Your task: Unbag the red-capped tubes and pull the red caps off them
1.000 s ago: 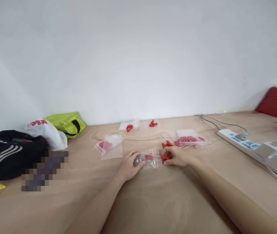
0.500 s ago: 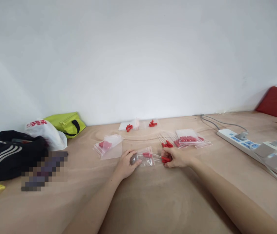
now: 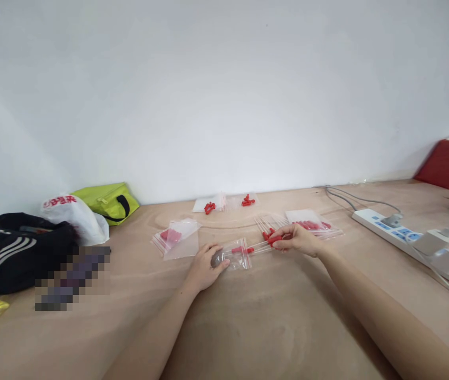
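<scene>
My left hand [image 3: 204,268] is closed on the left end of a small clear zip bag [image 3: 241,262], which lies flat on the table. A red handle [image 3: 237,249] shows inside the bag, and another red tip pokes out at its red-striped mouth. With fingers pinched, my right hand [image 3: 298,240] holds red-handled thin rods [image 3: 275,239]; their pale shafts point left to the bag's mouth. How many are held, I cannot tell. Just behind the fingers lie more red-handled rods [image 3: 266,235], partly covered by the hand.
Filled bags with red handles [image 3: 315,226] lie right, and a stack of zip bags [image 3: 180,240] left. Two bags with red pieces [image 3: 248,200] sit near the wall. A power strip [image 3: 382,228] with cables is at right; a black bag [image 3: 22,253] and green pouch [image 3: 107,200] are left.
My right hand has moved right and slightly away from me, drawing back from the bag's mouth with red-handled rods in its fingers. A red tip now shows at the mouth. The left hand stays.
</scene>
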Action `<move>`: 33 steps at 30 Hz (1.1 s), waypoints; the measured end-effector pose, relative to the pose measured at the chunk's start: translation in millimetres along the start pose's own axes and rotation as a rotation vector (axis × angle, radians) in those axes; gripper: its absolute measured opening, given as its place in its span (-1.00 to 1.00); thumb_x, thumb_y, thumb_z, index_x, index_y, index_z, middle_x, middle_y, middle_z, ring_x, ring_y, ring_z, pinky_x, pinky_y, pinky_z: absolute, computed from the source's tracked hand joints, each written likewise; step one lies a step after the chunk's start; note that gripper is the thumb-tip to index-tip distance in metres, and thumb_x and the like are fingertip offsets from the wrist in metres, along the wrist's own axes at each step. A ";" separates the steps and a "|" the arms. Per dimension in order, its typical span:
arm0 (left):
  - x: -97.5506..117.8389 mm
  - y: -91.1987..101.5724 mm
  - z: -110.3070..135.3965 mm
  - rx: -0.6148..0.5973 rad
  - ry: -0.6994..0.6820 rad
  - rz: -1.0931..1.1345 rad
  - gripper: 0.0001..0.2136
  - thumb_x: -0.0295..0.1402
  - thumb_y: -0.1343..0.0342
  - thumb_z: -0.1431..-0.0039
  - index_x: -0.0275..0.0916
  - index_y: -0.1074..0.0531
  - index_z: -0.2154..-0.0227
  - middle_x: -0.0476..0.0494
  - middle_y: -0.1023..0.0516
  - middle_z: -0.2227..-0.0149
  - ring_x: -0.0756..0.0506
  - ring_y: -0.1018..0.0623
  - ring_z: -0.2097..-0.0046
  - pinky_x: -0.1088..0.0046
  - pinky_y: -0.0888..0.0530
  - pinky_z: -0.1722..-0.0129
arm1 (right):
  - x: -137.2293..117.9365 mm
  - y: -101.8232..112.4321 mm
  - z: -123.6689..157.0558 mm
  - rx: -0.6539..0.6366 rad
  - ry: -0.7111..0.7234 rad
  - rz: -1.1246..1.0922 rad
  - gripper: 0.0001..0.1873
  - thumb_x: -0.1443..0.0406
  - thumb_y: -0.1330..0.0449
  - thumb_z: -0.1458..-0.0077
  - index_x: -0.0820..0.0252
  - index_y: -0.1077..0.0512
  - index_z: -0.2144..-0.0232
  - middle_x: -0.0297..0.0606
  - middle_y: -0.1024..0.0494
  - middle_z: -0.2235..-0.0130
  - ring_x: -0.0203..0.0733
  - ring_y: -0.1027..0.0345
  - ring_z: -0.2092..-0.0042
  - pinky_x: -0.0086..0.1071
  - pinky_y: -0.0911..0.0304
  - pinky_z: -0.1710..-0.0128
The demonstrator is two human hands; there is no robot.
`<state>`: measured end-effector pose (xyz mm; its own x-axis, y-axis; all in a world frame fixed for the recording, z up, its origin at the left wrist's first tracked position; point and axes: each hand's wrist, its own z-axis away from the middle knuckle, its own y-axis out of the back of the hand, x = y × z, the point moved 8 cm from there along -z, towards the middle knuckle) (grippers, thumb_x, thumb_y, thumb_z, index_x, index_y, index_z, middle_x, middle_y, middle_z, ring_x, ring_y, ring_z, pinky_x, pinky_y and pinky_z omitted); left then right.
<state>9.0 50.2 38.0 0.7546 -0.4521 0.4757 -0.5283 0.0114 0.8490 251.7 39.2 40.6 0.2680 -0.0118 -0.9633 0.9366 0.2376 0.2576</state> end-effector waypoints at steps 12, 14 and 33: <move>7.0 -2.0 1.0 -0.067 -0.071 -0.036 -0.68 -0.23 -0.03 -0.06 -0.19 -0.39 0.12 -0.16 -0.34 -0.01 -0.14 -0.32 -0.05 0.27 -0.26 -0.06 | -13.1 21.6 -5.2 0.644 0.447 0.302 -0.80 0.27 -0.11 0.02 0.21 -0.45 0.33 -0.19 -0.51 0.31 -0.19 -0.37 0.27 -0.30 -0.30 0.25; 6.8 -2.4 0.9 -0.070 -0.075 -0.036 -0.69 -0.24 -0.03 -0.05 -0.20 -0.40 0.13 -0.17 -0.34 -0.01 -0.15 -0.32 -0.05 0.26 -0.25 -0.06 | -20.7 -5.3 -6.5 0.603 0.585 0.534 -0.79 0.34 -0.04 -0.04 0.19 -0.45 0.30 -0.17 -0.49 0.24 -0.17 -0.33 0.20 -0.28 -0.26 0.16; 8.6 -1.2 0.4 -0.047 -0.093 -0.053 -0.69 -0.24 -0.05 -0.04 -0.16 -0.40 0.13 -0.16 -0.36 0.01 -0.15 -0.35 -0.02 0.23 -0.29 -0.03 | -25.1 -71.8 -21.2 0.331 0.620 1.408 -0.82 0.22 -0.13 -0.04 0.22 -0.38 0.33 -0.19 -0.39 0.31 -0.13 -0.21 0.23 -0.33 -0.11 0.22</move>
<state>16.0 45.9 41.1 0.7401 -0.5343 0.4084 -0.4685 0.0260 0.8831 172.9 43.0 44.7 0.8805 0.4312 0.1968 0.0526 -0.5015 0.8636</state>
